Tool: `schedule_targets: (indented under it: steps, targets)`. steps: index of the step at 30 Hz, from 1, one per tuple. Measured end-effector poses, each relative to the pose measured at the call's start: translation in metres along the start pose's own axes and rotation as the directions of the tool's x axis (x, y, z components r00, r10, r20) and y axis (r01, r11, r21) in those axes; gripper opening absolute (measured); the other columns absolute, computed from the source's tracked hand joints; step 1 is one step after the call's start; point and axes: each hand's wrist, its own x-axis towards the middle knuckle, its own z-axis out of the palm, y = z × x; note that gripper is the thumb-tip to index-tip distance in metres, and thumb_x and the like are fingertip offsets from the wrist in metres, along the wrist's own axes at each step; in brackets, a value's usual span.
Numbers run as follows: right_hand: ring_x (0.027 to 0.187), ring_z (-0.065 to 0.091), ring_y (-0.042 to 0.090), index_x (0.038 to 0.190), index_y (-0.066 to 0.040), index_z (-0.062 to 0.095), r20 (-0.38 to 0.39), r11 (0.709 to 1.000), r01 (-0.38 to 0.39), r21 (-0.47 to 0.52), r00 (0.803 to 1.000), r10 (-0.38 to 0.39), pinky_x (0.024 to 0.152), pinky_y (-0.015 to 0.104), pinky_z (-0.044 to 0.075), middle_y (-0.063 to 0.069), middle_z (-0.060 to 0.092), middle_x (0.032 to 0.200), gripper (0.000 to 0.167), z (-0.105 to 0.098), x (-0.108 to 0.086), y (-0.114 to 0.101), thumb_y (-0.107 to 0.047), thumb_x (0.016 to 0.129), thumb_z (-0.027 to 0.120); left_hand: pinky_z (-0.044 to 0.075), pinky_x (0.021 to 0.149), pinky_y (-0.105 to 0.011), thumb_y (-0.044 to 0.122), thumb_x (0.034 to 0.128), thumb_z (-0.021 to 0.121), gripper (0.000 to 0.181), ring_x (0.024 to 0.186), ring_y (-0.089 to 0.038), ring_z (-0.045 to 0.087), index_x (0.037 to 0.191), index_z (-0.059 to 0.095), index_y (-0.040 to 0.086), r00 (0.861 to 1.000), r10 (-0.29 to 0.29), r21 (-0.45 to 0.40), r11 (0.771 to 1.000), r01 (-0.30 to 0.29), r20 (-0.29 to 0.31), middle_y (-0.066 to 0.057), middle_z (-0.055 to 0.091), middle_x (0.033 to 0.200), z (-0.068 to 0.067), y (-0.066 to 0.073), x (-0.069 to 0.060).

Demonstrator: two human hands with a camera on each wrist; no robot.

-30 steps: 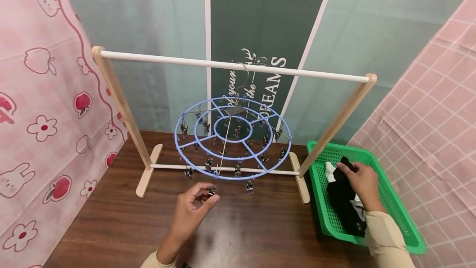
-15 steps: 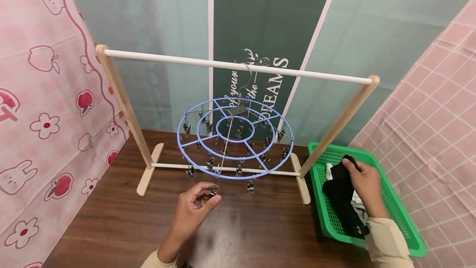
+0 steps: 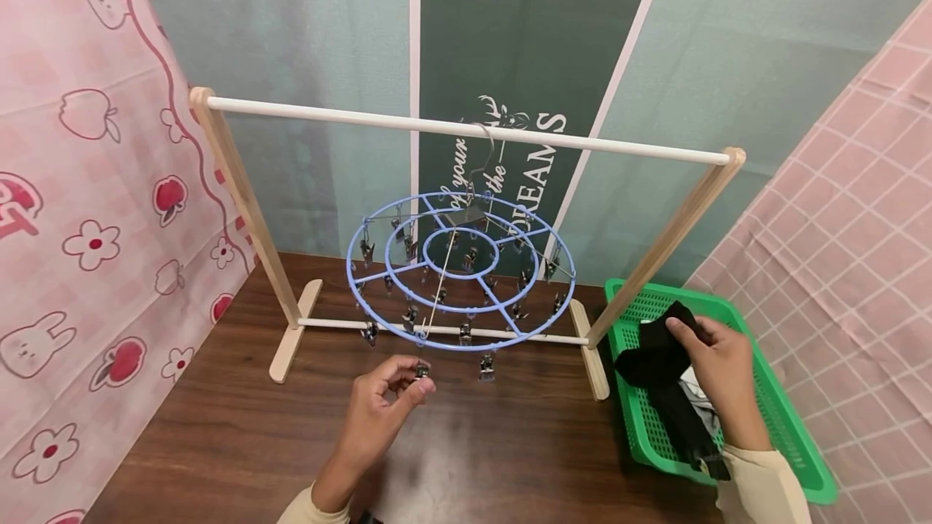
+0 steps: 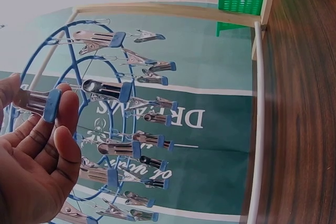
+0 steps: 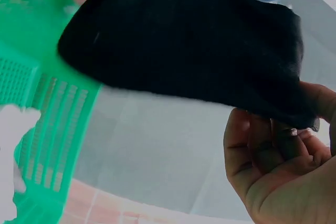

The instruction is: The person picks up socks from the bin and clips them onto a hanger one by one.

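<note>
In the head view my left hand (image 3: 374,415) pinches a metal clip (image 3: 421,371) at the near edge of a round blue drying hanger (image 3: 463,348). The left wrist view shows that the clip (image 4: 37,103) has a blue tip and sits between thumb and fingers. My right hand (image 3: 724,370) holds a black sock (image 3: 658,350) by one end above the green basket (image 3: 819,467). Seen from the right wrist, the sock (image 5: 184,45) stretches away from the pinching fingers. Grey and white cloth (image 3: 702,403) lies in the basket below it.
The hanger hooks over the white top rod (image 3: 328,116) of a wooden-sided rack (image 3: 247,209). Several other clips dangle from its rings. The rack's right foot (image 3: 593,362) stands close to the basket on the brown table (image 3: 218,443). Patterned cloths rise around it.
My right hand has lifted the black sock a little, and its free end has swung left over the basket's edge. My left hand stays on its clip, nearly still.
</note>
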Motion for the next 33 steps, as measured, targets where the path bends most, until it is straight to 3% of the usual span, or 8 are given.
schedule_targets:
  steps: [2,5,10,17,22,27,33]
  targets:
    - [0.067,0.056,0.007,0.099,-0.001,0.071,0.020,1.000,-0.011,0.024,1.000,0.011,0.059,0.019,0.041,-0.005,0.069,0.071,0.036,0.000,-0.004,-0.005,-0.036,0.092,0.066,0.048,0.051,-0.023,-0.012,0.0783,0.070,0.018,0.061,-0.005,0.058,0.092,0.065,-0.002,1.000,-0.015,0.015,1.000,0.015,-0.006,-0.009,0.068,0.073,0.000,0.000,0.000]
    - [0.075,0.060,0.006,0.100,-0.001,0.070,0.062,0.998,-0.031,0.060,0.998,0.027,0.067,0.016,0.044,-0.004,0.071,0.076,0.035,0.000,-0.010,-0.011,-0.035,0.090,0.068,0.048,0.052,-0.022,-0.010,0.0777,0.072,0.018,0.062,-0.005,0.056,0.091,0.066,0.000,0.999,-0.038,0.038,0.999,0.038,-0.018,-0.007,0.067,0.074,0.001,0.001,0.001]
    - [0.068,0.059,0.006,0.096,-0.001,0.068,0.088,0.997,-0.008,0.077,0.996,0.001,0.062,0.017,0.043,-0.006,0.069,0.072,0.030,0.002,-0.017,-0.018,-0.030,0.091,0.068,0.048,0.051,-0.025,-0.009,0.0780,0.072,0.017,0.062,-0.006,0.055,0.088,0.064,0.002,0.999,-0.037,0.036,0.999,0.038,-0.010,-0.005,0.065,0.073,0.001,0.003,0.001]
    - [0.063,0.050,0.010,0.089,0.000,0.068,0.098,0.995,0.046,0.094,0.994,-0.055,0.053,0.024,0.038,0.000,0.065,0.068,0.027,0.012,-0.030,-0.023,-0.027,0.094,0.065,0.046,0.048,-0.026,-0.010,0.0766,0.073,0.018,0.060,-0.006,0.053,0.088,0.064,0.002,1.000,0.026,0.033,0.999,-0.026,0.008,-0.007,0.065,0.073,0.001,0.003,0.003]
    - [0.056,0.045,0.014,0.085,-0.004,0.068,0.138,0.995,0.057,0.088,0.988,-0.069,0.049,0.029,0.034,0.001,0.058,0.062,0.026,0.025,-0.046,-0.022,-0.027,0.096,0.062,0.048,0.050,-0.026,-0.009,0.0775,0.073,0.021,0.065,-0.007,0.057,0.095,0.068,0.002,0.999,0.020,0.033,0.999,-0.021,0.038,-0.010,0.069,0.078,0.002,-0.014,0.000]
    - [0.053,0.041,0.013,0.086,-0.012,0.070,0.178,0.997,0.073,0.012,0.981,-0.074,0.049,0.027,0.033,-0.002,0.050,0.058,0.023,0.040,-0.062,-0.025,-0.032,0.095,0.062,0.050,0.053,-0.026,-0.004,0.0830,0.071,0.023,0.072,-0.008,0.062,0.105,0.068,0.004,0.996,-0.005,0.018,1.000,0.004,0.091,-0.007,0.072,0.084,0.002,-0.027,-0.002]
    - [0.064,0.054,0.006,0.091,-0.018,0.074,0.195,0.993,0.117,-0.002,0.974,-0.115,0.057,0.023,0.041,-0.006,0.068,0.077,0.014,0.054,-0.075,-0.032,-0.029,0.092,0.067,0.054,0.056,-0.030,-0.001,0.0854,0.070,0.022,0.072,-0.010,0.065,0.106,0.065,0.004,0.992,-0.028,0.003,1.000,0.027,0.123,-0.005,0.073,0.086,0.003,-0.026,-0.002]
